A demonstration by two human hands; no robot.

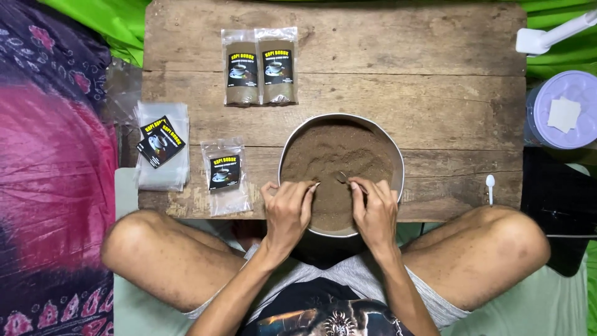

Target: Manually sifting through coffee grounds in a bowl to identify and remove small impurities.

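Two filled pouches [260,65] lie at eleven o'clock of the powder bowl [341,174], where the left hand [287,211] pinches something small and the right hand [375,211] grips a spoon [344,178], one empty pouch [225,174] waiting.

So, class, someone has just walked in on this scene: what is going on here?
A person sits cross-legged at a wooden board with both hands over a round metal bowl of brown powder. The right hand holds a small spoon in the powder; the left hand pinches something small at the rim. Two filled packets lie above the bowl, one flat packet beside it, and a stack of empty bags to the left.
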